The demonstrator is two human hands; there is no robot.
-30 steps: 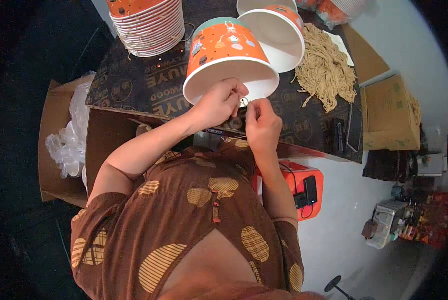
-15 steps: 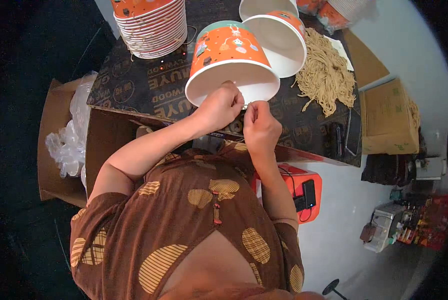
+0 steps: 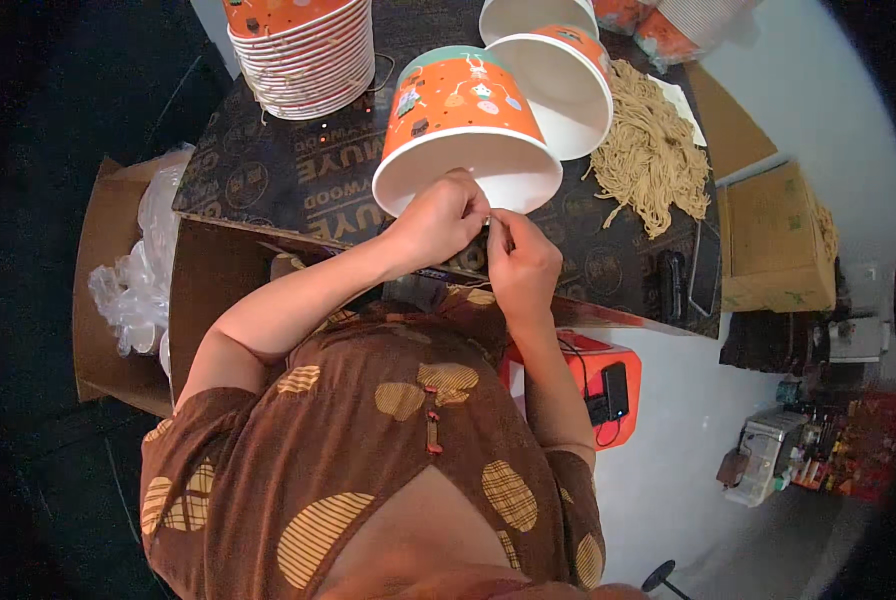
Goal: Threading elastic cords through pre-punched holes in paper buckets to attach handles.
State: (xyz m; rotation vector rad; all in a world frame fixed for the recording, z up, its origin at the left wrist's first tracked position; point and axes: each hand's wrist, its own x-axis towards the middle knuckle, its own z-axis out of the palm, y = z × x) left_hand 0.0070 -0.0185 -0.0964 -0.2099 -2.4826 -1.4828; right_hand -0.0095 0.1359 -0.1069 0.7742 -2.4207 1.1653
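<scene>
An orange paper bucket (image 3: pixel 465 101) with cartoon figures, a pale green base end and a white rim lies tipped on the table, its mouth toward me. At the near edge of that mouth, my left hand (image 3: pixel 438 220) is closed in a pinch, its curled fingers partly in front of the white inside. Just right of it, my right hand (image 3: pixel 524 262) is also closed, thumb and fingertips pressed together. The fingertips of both hands nearly meet at the rim. A tiny pale bit shows between them, too small to name.
A tall stack of similar buckets (image 3: pixel 308 70) stands back left. Behind the tipped one lies another open bucket (image 3: pixel 565 95). Tan cords (image 3: pixel 653 150) are heaped on the right of the dark table (image 3: pixel 258 185). A cardboard box (image 3: pixel 118 300) holds clear plastic bags (image 3: pixel 133 300) at left.
Both hands stay at the bucket's rim. The right fingertips have shifted slightly downward and closer together; the pale bit between the hands shows less now.
</scene>
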